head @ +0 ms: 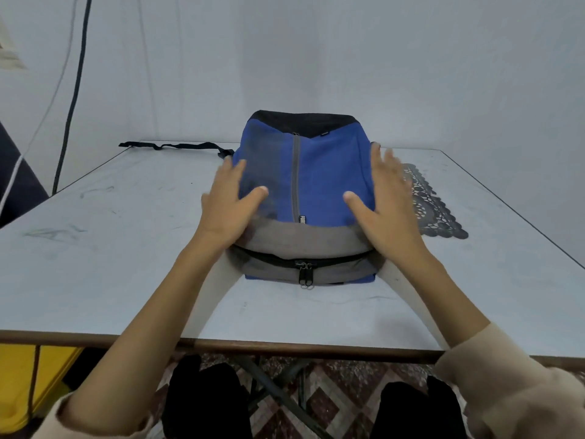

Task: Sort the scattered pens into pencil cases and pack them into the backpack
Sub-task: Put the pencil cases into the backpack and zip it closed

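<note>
On the table (126, 248), zipped blue-grey backpack (316, 172) under flat, uncurled left grip (229, 205), right grip (384, 205).

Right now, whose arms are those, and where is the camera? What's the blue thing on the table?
There is no machine here: those are a person's own two arms. The one picture comes from a camera worn on their head, looking forward and down. On the pale table lies a blue, grey and black backpack, its zip pulls together at the near end. The left hand and right hand press flat against its sides, fingers straight, holding nothing. A black strap trails off to the left, and a dark lacy mat lies on the right. No pens or pencil cases show.
</note>
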Tool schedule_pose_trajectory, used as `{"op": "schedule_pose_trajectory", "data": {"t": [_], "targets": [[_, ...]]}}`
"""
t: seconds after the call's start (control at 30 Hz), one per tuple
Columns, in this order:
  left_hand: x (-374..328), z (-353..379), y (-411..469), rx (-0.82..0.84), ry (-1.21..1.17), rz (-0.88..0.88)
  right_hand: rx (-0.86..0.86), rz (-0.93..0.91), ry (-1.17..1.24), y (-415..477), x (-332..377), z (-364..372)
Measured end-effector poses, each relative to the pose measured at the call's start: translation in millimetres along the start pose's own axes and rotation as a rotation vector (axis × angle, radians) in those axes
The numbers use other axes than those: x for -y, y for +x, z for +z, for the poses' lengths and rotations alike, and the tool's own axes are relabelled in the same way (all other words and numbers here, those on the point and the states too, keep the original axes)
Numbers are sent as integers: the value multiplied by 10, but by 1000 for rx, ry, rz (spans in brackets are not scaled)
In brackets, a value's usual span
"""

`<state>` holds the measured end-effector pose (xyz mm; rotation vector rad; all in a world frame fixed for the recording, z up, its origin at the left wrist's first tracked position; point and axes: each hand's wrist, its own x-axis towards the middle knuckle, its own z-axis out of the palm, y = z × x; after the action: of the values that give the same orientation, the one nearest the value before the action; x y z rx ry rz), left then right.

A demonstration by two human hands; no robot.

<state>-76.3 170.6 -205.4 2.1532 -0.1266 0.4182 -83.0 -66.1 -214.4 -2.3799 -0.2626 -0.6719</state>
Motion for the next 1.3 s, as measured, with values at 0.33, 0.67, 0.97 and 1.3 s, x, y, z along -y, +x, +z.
{"op": "schedule_pose_trajectory", "data": {"t": [0.33, 0.67, 0.97, 1.3], "targets": [[49, 359, -563, 299, 705, 285, 528, -89, -556, -443, 352, 201], [102, 429, -475, 290, 651, 281, 407, -49, -544, -482, 319, 349], [132, 470, -239, 261, 621, 285, 392, -20, -534, -235, 256, 462], [217, 544, 76, 262, 639, 270, 359, -29, -529, 30, 171, 570]]}}
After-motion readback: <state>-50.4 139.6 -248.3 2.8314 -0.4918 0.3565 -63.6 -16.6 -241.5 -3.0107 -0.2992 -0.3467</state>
